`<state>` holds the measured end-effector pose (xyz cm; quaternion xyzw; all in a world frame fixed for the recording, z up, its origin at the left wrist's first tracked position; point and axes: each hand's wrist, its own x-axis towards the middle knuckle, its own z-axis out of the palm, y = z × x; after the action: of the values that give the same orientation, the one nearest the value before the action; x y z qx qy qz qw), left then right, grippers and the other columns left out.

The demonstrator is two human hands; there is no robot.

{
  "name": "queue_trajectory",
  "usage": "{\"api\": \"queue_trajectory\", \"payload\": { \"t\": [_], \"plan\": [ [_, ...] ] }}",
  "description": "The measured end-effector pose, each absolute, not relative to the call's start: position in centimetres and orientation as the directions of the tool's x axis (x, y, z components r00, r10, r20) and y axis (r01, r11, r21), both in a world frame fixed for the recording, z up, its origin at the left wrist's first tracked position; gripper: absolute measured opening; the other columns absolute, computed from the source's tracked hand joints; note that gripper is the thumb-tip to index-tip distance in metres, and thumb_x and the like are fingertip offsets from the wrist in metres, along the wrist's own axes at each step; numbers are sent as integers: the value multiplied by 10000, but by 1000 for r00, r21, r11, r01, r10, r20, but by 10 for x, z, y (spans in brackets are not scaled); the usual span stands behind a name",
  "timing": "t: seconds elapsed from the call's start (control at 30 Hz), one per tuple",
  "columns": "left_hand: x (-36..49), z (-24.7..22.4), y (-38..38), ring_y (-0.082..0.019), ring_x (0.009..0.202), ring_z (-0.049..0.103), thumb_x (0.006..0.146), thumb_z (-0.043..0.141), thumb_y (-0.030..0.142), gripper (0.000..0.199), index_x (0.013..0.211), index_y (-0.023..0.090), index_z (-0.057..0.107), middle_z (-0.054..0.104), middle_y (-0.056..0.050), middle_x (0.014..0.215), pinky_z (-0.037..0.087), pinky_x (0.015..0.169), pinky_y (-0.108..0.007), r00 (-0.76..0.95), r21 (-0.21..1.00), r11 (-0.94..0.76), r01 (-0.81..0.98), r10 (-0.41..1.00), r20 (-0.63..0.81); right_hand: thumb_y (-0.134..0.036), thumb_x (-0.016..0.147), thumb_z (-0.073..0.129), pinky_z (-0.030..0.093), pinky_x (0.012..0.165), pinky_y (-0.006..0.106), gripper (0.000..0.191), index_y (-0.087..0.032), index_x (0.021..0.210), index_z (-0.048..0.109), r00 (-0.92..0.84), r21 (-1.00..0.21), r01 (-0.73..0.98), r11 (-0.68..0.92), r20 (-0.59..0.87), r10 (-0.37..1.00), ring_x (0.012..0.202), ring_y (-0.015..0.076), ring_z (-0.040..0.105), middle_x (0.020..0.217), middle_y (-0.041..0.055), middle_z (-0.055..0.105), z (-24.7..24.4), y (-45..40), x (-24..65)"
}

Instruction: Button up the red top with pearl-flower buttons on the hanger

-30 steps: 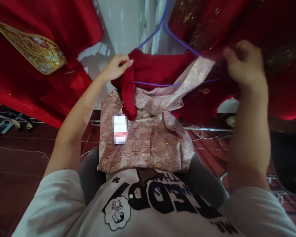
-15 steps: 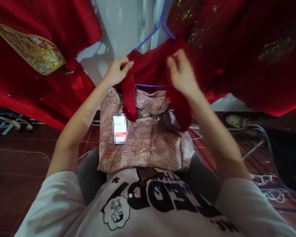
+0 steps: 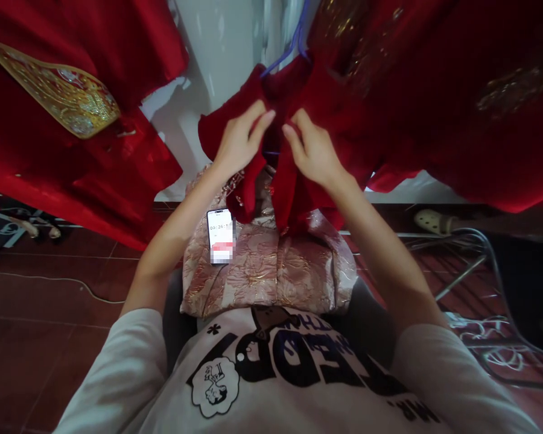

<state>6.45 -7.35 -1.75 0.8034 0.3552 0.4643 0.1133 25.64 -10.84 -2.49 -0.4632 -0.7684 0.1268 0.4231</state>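
Observation:
A dark red garment [image 3: 230,114] hangs on a blue-purple hanger [image 3: 278,62] in front of me. My left hand [image 3: 242,138] pinches its left front edge. Opposite it, my right hand [image 3: 314,147] grips the right front edge, and a narrow gap separates the two. The garment's lower ends hang over a pink and gold brocade cloth [image 3: 253,271] spread across my lap. On that cloth's left part lies a phone [image 3: 220,232], its lit screen partly blurred out.
A red garment with a gold sequined motif [image 3: 79,108] hangs at left, and more red cloth [image 3: 434,132] at right. A dark-seated metal-framed chair [image 3: 493,277] stands on the right, near a pale clog [image 3: 432,222]. A thin cable [image 3: 67,278] runs over the tiled floor.
Both hands have come closer together, drawing the garment's two front edges toward each other. More of the garment's left side now shows beyond my left hand.

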Motion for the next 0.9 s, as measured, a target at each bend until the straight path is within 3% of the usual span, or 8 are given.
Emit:
{"api": "queue_trajectory", "payload": {
  "t": [0.2, 0.37, 0.5, 0.6, 0.77, 0.9],
  "plan": [
    [85, -34, -63, -251, 935, 639, 991, 399, 814, 619, 861, 230, 556, 539, -43, 825, 516, 870, -384, 306, 663, -649, 373, 761, 572, -693, 1021, 405, 563, 979, 398, 418, -305, 1043, 558, -147, -705, 524, 477, 477, 866, 1064, 234, 631, 975, 43, 618, -29, -112, 246],
    [72, -55, -56, -252, 988, 693, 1044, 408, 722, 550, 1034, 211, 609, 627, -76, 955, 565, 886, -391, 291, 819, -514, 255, 849, 441, -770, 965, 452, 629, 884, 363, 503, -314, 1113, 605, -176, -843, 282, 459, 424, 888, 1041, 216, 668, 1030, 51, 663, -38, -108, 249],
    [64, -78, -55, -252, 1133, 668, 1002, 650, 590, 379, 1105, 227, 618, 670, -73, 1077, 536, 1009, -396, 235, 781, -616, 107, 779, 582, -789, 868, 617, 648, 883, 343, 575, -292, 1156, 629, -237, -832, 90, 547, 515, 824, 1027, 191, 680, 1052, 45, 677, -59, -96, 255],
    [64, -86, -58, -220, 1133, 669, 973, 739, 496, 310, 1105, 244, 615, 672, -54, 1057, 527, 1022, -358, 199, 748, -659, 75, 745, 636, -775, 823, 688, 646, 890, 328, 595, -286, 1158, 635, -199, -790, 70, 609, 587, 785, 1013, 174, 683, 1046, 30, 678, -73, -89, 257],
    [67, -81, -69, -176, 1003, 699, 983, 730, 358, 177, 1015, 223, 621, 663, -26, 964, 560, 881, -274, 217, 702, -690, 176, 723, 656, -732, 794, 751, 641, 883, 311, 587, -275, 1147, 646, -146, -754, 148, 639, 623, 769, 1000, 167, 695, 1038, 27, 695, -80, -86, 258],
    [66, -77, -77, -189, 973, 698, 968, 713, 272, 100, 974, 208, 637, 656, -46, 1006, 570, 823, -277, 284, 605, -730, 318, 682, 674, -736, 810, 732, 647, 855, 310, 578, -264, 1136, 664, -136, -734, 196, 650, 636, 759, 962, 165, 710, 997, 25, 706, -80, -89, 258]
  ]
}}
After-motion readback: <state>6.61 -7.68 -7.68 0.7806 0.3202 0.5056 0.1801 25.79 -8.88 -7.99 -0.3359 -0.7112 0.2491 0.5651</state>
